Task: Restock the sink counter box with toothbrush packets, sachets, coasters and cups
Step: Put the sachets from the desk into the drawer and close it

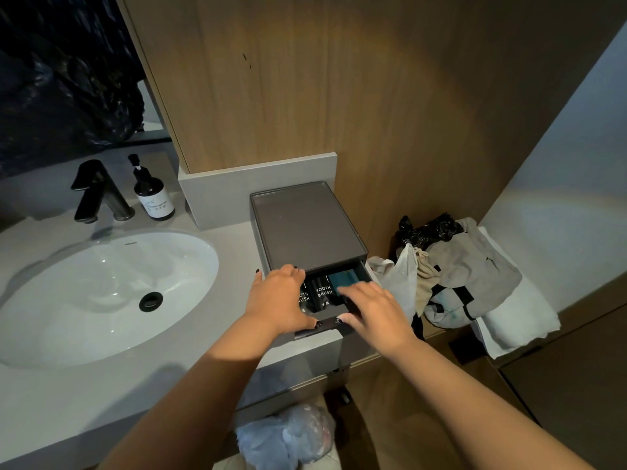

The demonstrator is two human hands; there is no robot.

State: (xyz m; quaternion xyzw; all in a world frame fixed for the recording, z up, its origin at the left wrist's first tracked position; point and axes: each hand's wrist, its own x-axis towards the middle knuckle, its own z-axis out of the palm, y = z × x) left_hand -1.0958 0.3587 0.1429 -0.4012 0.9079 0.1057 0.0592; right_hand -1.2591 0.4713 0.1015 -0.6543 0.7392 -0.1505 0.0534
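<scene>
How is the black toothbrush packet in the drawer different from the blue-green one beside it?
The black toothbrush packet carries white TOOTH BRUSH lettering; the blue-green packet shows no words I can read. The black packet lies mostly uncovered in the middle, while the blue-green packet sits to its right, partly hidden under the right hand. Both lie flat in the open drawer of the grey box.

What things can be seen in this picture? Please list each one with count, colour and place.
box: one, grey, counter right of sink, drawer pulled out
toothbrush packets: two visible, black, in drawer
teal packet: one, in drawer, right side
sink: one, white, left
tap: one, black, behind sink
bottle: one, dark, beside tap
bags: pile, beige and black, right of counter
left hand: on drawer's left side
right hand: over drawer's right side
</scene>
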